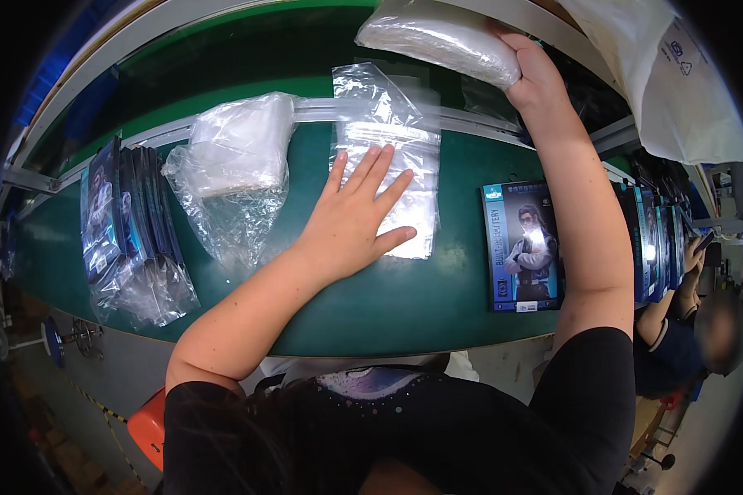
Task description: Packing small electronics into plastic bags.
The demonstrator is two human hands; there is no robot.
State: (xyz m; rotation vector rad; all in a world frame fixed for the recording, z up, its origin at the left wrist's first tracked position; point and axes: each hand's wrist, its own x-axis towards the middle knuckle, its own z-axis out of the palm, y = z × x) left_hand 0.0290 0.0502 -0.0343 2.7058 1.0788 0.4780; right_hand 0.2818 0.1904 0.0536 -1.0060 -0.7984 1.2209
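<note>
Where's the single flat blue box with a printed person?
In the head view, the flat blue printed box lies on the dark green tabletop, right of centre, just left of the right forearm.

The desk [371, 309] presents a smooth, dark green top. Directly on it, from left to right: a row of dark blue, printed rectangular packs [103, 219] with clear plastic sleeves; a whitish, translucent bundle in crinkled clear film [246, 140]; a flat stack of clear plastic bags [413, 206]; one dark blue, printed rectangular box [524, 247].
</note>
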